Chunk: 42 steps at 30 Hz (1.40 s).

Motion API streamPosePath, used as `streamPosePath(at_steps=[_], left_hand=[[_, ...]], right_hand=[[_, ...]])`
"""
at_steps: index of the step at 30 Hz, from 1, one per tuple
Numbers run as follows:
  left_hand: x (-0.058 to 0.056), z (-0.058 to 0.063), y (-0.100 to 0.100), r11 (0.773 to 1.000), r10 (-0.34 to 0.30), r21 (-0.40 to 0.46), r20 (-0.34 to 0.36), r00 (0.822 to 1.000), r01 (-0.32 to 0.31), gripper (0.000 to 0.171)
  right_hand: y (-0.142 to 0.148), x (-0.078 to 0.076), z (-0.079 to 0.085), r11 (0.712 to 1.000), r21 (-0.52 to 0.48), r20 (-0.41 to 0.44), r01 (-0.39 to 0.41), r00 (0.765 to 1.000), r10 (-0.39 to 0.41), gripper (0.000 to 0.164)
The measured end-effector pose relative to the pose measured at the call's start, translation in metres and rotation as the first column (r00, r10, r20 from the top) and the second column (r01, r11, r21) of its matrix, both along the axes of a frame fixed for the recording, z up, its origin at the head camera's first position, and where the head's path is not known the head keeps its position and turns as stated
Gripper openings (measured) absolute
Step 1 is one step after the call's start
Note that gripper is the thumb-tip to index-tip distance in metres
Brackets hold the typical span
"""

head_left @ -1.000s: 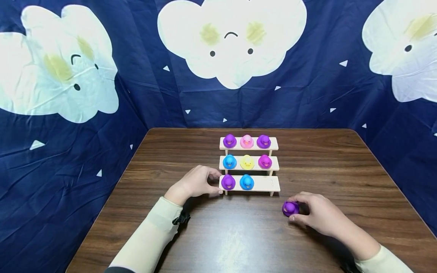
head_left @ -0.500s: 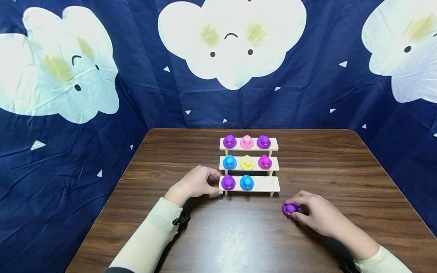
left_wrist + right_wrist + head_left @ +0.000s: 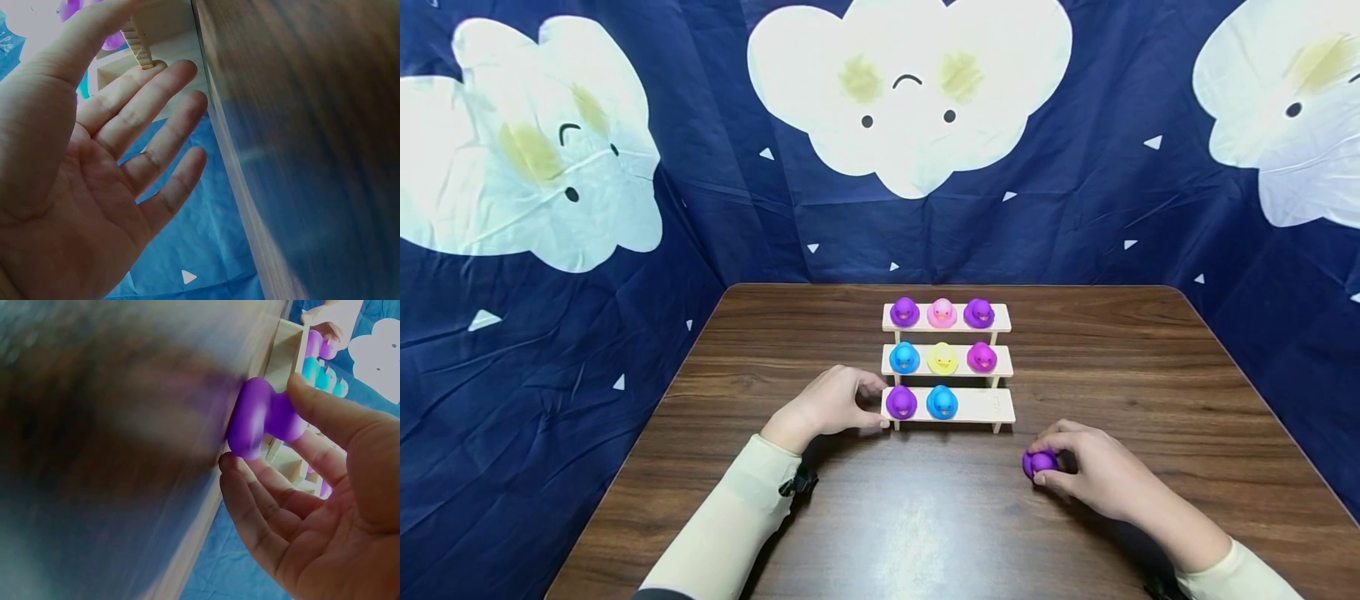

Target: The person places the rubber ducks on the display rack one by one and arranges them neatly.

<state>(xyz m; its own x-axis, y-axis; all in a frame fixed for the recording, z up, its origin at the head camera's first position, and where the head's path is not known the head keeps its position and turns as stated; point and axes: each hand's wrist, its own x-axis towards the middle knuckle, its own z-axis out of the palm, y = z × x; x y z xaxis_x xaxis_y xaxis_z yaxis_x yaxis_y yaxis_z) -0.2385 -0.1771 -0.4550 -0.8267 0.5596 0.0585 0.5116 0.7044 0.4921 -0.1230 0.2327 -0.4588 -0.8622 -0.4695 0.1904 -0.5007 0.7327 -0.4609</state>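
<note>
In the head view, my right hand [image 3: 1097, 467] holds a purple rubber duck [image 3: 1040, 463] at the table, right of the stepped wooden stand [image 3: 973, 408]. The right wrist view shows the thumb against the head of the duck [image 3: 250, 419], with fingertips on its other side. My left hand [image 3: 827, 400] holds the left end of the lowest shelf between thumb and index finger. In the left wrist view, the other fingers of the left hand [image 3: 94, 187] stretch loosely past the stand. A purple duck [image 3: 902, 402] and a blue duck [image 3: 942, 402] sit on that shelf; its right part is bare.
The middle shelf bears a blue duck [image 3: 905, 358], a yellow duck [image 3: 942, 358] and a magenta duck [image 3: 982, 357]. On the top shelf sit two purple ducks and a pink duck [image 3: 942, 313]. Blue cloth [image 3: 1037, 225] with clouds hangs around the wooden table [image 3: 1150, 358].
The purple duck in my right hand has turned slightly and shifted a little toward me, its beak no longer plainly visible. My left hand and the ducks on the stand stay put.
</note>
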Motion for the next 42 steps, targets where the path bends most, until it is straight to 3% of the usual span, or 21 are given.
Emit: streamPosePath(at_steps=[13, 25, 42], left_hand=[[0.0, -0.001, 0.0, 1.0, -0.006, 0.007, -0.006, 1.0, 0.006, 0.038], [0.001, 0.0, 0.0, 1.0, -0.005, 0.006, -0.009, 1.0, 0.005, 0.038], [-0.001, -0.001, 0.0, 1.0, -0.005, 0.005, 0.002, 1.0, 0.005, 0.039]], right_hand=[[-0.002, 0.001, 0.0, 0.999, 0.018, 0.02, 0.038, 0.999, -0.039, 0.031], [-0.002, 0.0, 0.001, 0.997, 0.011, 0.047, 0.071, 0.996, -0.072, 0.029], [-0.003, -0.006, 0.012, 0.994, -0.07, -0.079, 0.085, 0.993, -0.09, 0.033]])
